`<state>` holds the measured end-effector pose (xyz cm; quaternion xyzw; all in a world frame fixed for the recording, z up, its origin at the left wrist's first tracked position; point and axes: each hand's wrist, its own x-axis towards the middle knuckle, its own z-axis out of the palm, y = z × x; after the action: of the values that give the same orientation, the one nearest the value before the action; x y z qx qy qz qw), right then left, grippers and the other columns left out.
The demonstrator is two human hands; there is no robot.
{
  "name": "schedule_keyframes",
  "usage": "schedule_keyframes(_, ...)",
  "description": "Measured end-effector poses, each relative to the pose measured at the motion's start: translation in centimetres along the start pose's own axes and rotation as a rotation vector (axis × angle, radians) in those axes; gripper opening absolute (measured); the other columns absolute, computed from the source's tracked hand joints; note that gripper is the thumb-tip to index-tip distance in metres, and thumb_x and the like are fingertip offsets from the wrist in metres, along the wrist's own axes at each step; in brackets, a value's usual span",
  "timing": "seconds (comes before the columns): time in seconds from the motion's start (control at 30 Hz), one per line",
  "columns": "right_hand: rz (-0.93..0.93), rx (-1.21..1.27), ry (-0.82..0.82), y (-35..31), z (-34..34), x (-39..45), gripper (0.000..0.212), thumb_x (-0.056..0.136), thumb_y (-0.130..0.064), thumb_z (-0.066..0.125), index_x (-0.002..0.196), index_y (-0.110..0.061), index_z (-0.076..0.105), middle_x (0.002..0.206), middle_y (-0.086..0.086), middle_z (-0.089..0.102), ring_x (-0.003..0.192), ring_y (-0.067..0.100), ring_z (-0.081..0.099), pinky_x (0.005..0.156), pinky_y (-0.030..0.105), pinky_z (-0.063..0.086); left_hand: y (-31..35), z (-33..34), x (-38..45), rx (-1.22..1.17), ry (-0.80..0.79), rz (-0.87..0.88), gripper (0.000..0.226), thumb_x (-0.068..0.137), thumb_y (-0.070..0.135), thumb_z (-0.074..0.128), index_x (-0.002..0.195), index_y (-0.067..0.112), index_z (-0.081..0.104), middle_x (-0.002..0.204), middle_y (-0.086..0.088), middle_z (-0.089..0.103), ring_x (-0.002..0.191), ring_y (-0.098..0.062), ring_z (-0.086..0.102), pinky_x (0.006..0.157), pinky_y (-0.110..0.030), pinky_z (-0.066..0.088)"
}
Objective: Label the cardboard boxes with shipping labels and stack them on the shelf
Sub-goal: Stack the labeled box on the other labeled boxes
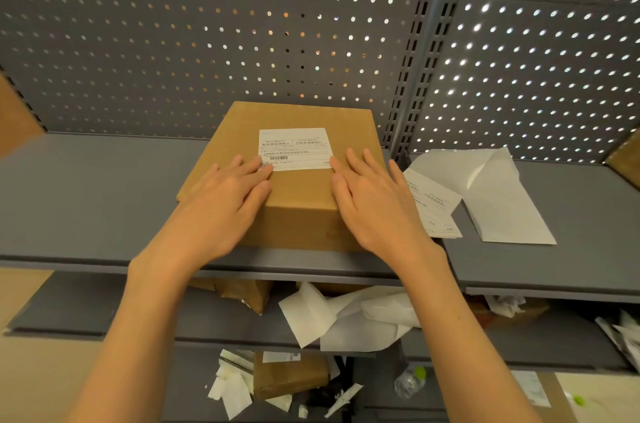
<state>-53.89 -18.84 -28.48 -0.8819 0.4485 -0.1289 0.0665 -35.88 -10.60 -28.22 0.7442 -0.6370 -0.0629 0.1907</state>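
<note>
A brown cardboard box (298,200) sits on the grey shelf (86,200) in front of me. A white shipping label (294,147) with a barcode lies on its top face. My left hand (225,204) lies flat on the box top, its fingertips on the label's lower left corner. My right hand (374,200) lies flat on the right side of the box top, fingertips at the label's lower right corner. Both hands have straight fingers and hold nothing.
A stack of printed labels (433,204) and a peeled white backing sheet (502,197) lie on the shelf to the right of the box. Lower shelves hold crumpled backing paper (360,315), more cardboard boxes (287,377) and a clear bottle (410,381). A perforated grey back panel (207,41) rises behind.
</note>
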Motion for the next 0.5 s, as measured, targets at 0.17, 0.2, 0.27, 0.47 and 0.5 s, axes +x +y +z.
schedule_keyframes(0.17, 0.078, 0.169, 0.061, 1.4, 0.4, -0.6, 0.049, 0.102, -0.038, 0.025, 0.149, -0.026, 0.023, 0.160, 0.004, 0.009, 0.147, 0.018, 0.003, 0.119, 0.039, 0.005, -1.3, 0.0, -0.1, -0.034, 0.113, -0.077, 0.040, 0.098, 0.036, 0.034, 0.137, 0.032, 0.045, 0.151, -0.003, 0.032, 0.143, -0.027, 0.018, 0.115, -0.045, 0.009)
schedule_keyframes(0.2, 0.104, 0.264, 0.068, 1.7, 0.5, -0.7, 0.052, 0.101, -0.041, 0.029, 0.150, -0.026, 0.020, 0.160, 0.002, 0.007, 0.147, 0.017, 0.004, 0.119, 0.038, 0.007, -1.7, 0.0, -0.1, -0.042, 0.160, -0.100, 0.039, 0.098, 0.035, 0.038, 0.135, 0.029, 0.050, 0.149, -0.005, 0.036, 0.142, -0.031, 0.021, 0.114, -0.048, 0.011)
schedule_keyframes(0.27, 0.155, 0.511, 0.080, 2.2, 0.9, -0.8, 0.062, 0.098, -0.046, 0.038, 0.151, -0.029, 0.012, 0.160, -0.004, 0.005, 0.146, 0.013, 0.007, 0.118, 0.036, 0.012, -2.6, 0.2, -0.2, -0.077, 0.258, -0.164, 0.040, 0.097, 0.033, 0.045, 0.134, 0.020, 0.051, 0.146, -0.010, 0.041, 0.140, -0.034, 0.026, 0.113, -0.051, 0.019)
schedule_keyframes(0.47, 0.353, 1.044, 0.147, 2.5, 1.8, -1.1, 0.083, 0.085, -0.045, 0.062, 0.150, -0.031, 0.013, 0.150, -0.010, 0.030, 0.120, 0.001, 0.035, 0.099, 0.025, 0.033, -3.9, 1.0, -0.6, -0.773, 0.324, -0.407, 0.057, 0.085, 0.041, 0.063, 0.137, 0.025, 0.046, 0.136, 0.005, 0.050, 0.119, -0.013, 0.047, 0.093, -0.028, 0.037)
schedule_keyframes(0.5, 0.372, 1.096, 0.151, 2.5, 2.0, -1.2, 0.083, 0.084, -0.045, 0.064, 0.150, -0.032, 0.016, 0.148, -0.010, 0.033, 0.118, 0.001, 0.036, 0.096, 0.024, 0.033, -4.0, 1.2, -0.7, -0.893, 0.301, -0.425, 0.060, 0.079, 0.047, 0.067, 0.133, 0.026, 0.050, 0.131, 0.008, 0.054, 0.115, -0.011, 0.050, 0.089, -0.026, 0.038)
